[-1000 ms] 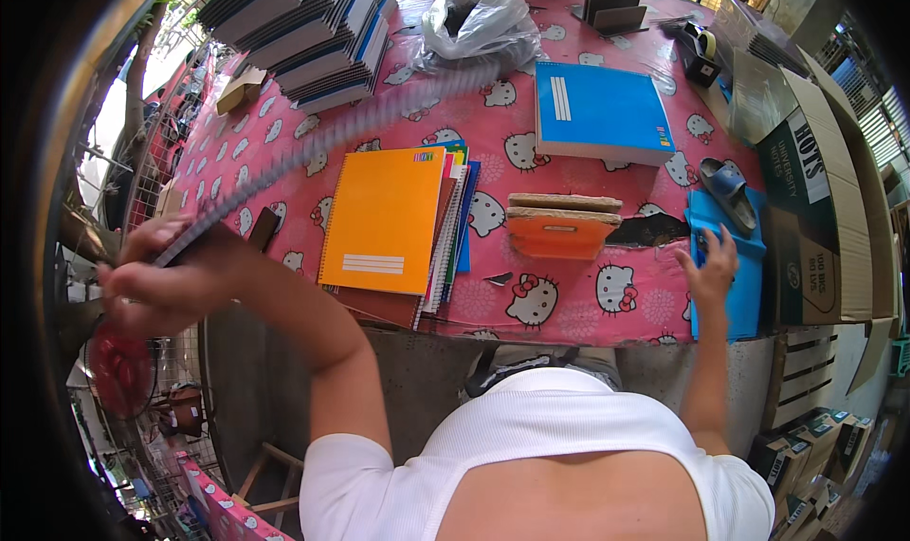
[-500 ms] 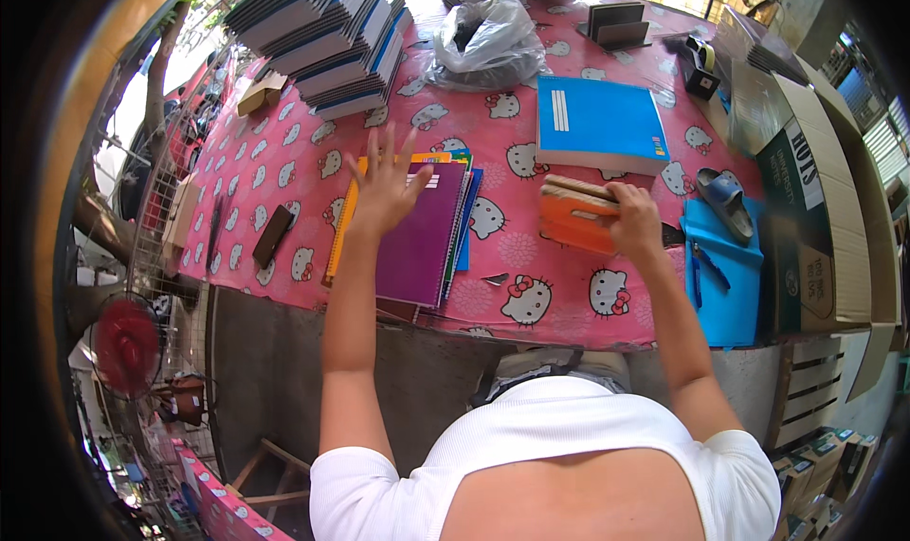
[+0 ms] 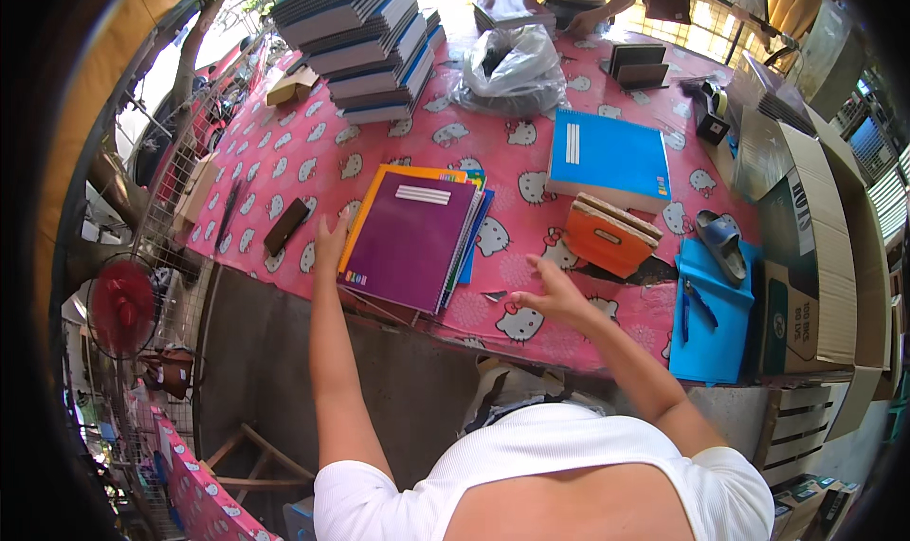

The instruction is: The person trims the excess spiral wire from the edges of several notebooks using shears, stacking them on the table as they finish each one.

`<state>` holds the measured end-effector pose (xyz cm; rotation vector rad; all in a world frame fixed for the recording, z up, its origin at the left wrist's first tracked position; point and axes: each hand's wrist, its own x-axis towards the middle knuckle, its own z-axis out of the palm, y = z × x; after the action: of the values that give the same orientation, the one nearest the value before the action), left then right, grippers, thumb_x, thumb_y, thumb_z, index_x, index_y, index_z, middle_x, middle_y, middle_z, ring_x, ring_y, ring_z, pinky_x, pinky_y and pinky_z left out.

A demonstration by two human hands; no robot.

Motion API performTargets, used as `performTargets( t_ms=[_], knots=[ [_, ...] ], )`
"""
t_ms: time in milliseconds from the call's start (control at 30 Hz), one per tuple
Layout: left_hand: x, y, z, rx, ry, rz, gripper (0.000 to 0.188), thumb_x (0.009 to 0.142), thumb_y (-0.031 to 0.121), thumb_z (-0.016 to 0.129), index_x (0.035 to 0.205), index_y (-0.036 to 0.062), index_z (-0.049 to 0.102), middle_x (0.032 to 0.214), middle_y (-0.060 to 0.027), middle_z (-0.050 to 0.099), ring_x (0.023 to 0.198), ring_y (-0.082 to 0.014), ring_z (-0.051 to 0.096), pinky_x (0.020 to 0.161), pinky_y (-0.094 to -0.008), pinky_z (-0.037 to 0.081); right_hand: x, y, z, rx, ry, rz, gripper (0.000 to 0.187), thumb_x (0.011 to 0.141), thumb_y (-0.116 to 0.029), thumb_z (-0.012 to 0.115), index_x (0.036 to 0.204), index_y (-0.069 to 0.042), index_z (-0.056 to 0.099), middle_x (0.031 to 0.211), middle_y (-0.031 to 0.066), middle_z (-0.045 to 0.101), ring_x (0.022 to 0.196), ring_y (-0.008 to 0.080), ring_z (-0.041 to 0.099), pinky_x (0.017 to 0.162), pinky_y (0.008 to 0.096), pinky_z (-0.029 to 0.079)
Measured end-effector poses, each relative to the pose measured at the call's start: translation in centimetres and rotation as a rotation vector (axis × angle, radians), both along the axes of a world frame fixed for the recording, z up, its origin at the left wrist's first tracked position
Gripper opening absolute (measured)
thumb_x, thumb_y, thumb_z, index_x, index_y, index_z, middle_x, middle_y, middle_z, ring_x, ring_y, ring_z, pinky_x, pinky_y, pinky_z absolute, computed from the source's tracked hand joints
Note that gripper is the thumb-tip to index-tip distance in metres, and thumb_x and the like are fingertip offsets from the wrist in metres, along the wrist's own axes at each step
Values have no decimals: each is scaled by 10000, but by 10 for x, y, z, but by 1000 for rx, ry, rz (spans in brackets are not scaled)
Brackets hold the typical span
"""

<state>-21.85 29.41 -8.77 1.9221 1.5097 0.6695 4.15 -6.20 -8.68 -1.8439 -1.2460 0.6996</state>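
Observation:
A stack of spiral notebooks with a purple notebook (image 3: pixel 408 242) on top lies near the table's front edge. Yellow, green and blue covers stick out beneath it. My left hand (image 3: pixel 330 242) is at the stack's left edge, fingers apart; I cannot tell whether it touches. To the right of the stack, my right hand (image 3: pixel 557 294) hovers above the table, empty, with its fingers spread. Just beyond it stands an orange block-like piece (image 3: pixel 607 240) with rough, light-brown edges and a slot in its face. A thick blue notebook stack (image 3: pixel 616 157) lies behind that piece.
Tall notebook piles (image 3: pixel 365 57) stand at the back left, beside a plastic bag (image 3: pixel 512 72). A dark flat bar (image 3: pixel 286 226) lies to the left. On the right are a blue sheet (image 3: pixel 711 337), pens, a slipper (image 3: pixel 722 247) and a cardboard box (image 3: pixel 825 247). Another person's hand (image 3: pixel 586 21) shows at the far side.
My right hand has let go of the orange piece, which now stands by itself, and moved left. My left hand has come down from above the purple notebook to the stack's left edge.

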Motion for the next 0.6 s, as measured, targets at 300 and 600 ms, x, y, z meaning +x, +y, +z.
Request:
performTargets(
  t_ms=[300, 600],
  knots=[
    [15, 47, -51, -453, -3, -397, 872, 793, 696, 506, 1261, -40, 489, 1126, -225, 592, 1055, -271, 577, 906, -362, 438, -36, 95, -38, -139, 598, -164, 765, 797, -361, 725, 1304, 90, 370, 1210, 180, 527, 1094, 220, 541, 920, 337, 452],
    [38, 24, 10, -988, -336, -534, 733, 784, 531, 671, 1217, -27, 473, 1047, -135, 604, 919, -183, 617, 784, -327, 514, -63, 140, 13, -47, 847, -473, 597, 765, -398, 747, 1121, 31, 535, 1039, 152, 614, 988, 200, 590, 772, 361, 501]
  ],
)
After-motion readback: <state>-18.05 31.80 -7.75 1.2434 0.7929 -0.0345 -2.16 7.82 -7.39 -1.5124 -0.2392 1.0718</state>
